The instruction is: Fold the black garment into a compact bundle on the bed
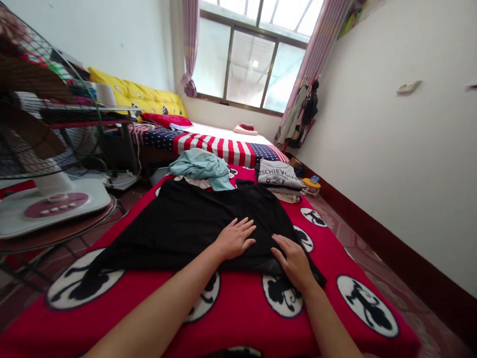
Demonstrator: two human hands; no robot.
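Observation:
A black long-sleeved shirt (179, 223) lies spread out on a red blanket (238, 318) patterned with white circles and black figures. My left hand (234, 240) rests flat on the middle of the shirt, fingers stretched out. To its right, my right hand (292, 258) lies on the shirt near its right side, fingers extended and slightly bent. One sleeve reaches out toward the lower left. Beyond the shirt sits a crumpled light blue garment (203, 166), with white cloth partly under it. A stack of folded clothes (278, 174), a grey printed one on top, stands at the far right.
A floor fan (55, 199) stands on a round stool at the left. Behind the blanket is a bed with a stars-and-stripes cover (219, 149). A small yellow stool (311, 184) stands by the right wall; clothes (303, 109) hang near the window.

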